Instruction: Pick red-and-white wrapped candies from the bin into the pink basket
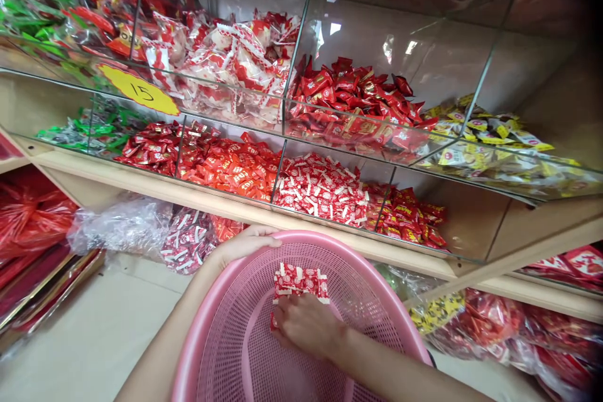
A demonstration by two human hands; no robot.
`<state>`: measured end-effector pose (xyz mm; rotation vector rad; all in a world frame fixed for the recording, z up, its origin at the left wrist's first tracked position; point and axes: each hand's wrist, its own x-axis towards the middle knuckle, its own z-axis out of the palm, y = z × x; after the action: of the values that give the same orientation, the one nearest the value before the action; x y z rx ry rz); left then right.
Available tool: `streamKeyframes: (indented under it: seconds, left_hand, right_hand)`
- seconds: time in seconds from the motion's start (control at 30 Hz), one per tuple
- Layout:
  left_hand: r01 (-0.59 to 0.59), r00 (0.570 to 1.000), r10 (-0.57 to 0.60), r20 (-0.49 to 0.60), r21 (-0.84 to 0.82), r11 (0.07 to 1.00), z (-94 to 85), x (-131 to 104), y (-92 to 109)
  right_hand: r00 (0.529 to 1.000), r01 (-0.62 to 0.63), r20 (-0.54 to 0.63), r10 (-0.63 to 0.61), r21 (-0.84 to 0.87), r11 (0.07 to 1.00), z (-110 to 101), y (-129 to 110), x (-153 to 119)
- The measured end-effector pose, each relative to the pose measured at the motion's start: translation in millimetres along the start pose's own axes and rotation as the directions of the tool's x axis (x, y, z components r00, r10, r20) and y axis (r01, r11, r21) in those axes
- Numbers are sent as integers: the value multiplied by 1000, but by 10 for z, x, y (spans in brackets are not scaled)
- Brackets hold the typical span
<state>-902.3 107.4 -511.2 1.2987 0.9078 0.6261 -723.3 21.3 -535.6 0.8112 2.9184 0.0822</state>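
Observation:
A pink plastic basket (217,289) with mesh walls is tilted below the candy shelves. My left hand (247,243) grips its far left rim, fingers closed over the edge. Inside the basket, my right hand (304,326) is closed around small red and white wrapped candies (299,279), which stick out beyond and beside the fingers. The fingertips are hidden under the hand. Beyond the basket, more candies of the same red and white kind (323,191) fill a compartment of the lower shelf.
Glass-fronted shelves (188,195) hold red, orange, green and yellow wrapped sweets. A yellow tag (139,91) marked 15 hangs on the upper glass. Bagged sweets (188,239) lie under the shelf, and red packages (32,220) are at the left.

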Motion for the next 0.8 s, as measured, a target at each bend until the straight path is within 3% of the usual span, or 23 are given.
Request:
streamKeyframes:
  seconds: [0.3, 0.5, 0.63, 0.8]
  left_hand:
    - [-4, 1000, 5, 24, -8, 1000, -13, 5, 5]
    - [-11, 1000, 11, 28, -9, 1000, -3, -8, 19]
    - [-26, 999, 26, 19, 7, 1000, -9, -10, 11]
    - [-35, 999, 34, 22, 9, 999, -3, -8, 9]
  right_hand:
    - [995, -97, -37, 96, -23, 995, 144, -70, 47]
    - [986, -166, 17, 165, 52, 985, 119, -83, 26]
    - [959, -282, 27, 281, 85, 956, 76, -163, 68]
    - [900, -435, 96, 425, 128, 891, -37, -276, 331]
